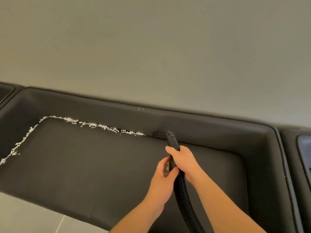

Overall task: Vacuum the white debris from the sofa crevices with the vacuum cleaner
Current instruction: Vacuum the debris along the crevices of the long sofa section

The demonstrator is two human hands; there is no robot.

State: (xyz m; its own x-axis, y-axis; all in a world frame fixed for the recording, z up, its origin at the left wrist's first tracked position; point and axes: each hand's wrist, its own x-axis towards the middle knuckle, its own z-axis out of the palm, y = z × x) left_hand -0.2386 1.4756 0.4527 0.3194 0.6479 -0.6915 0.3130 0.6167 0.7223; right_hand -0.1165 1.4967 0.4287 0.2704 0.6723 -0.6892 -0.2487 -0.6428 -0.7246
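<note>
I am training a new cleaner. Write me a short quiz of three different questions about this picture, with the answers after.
1. True or false: the white debris lies to the left of the vacuum nozzle.
2. Which hand holds the wand nearer the nozzle: A) left hand B) right hand?
3. Fill in: the black ribbed ____ runs down between the arms.

Key: 1 true; 2 B; 3 hose.

Likely home living room: dark leather sofa, plain wall, tiled floor.
</note>
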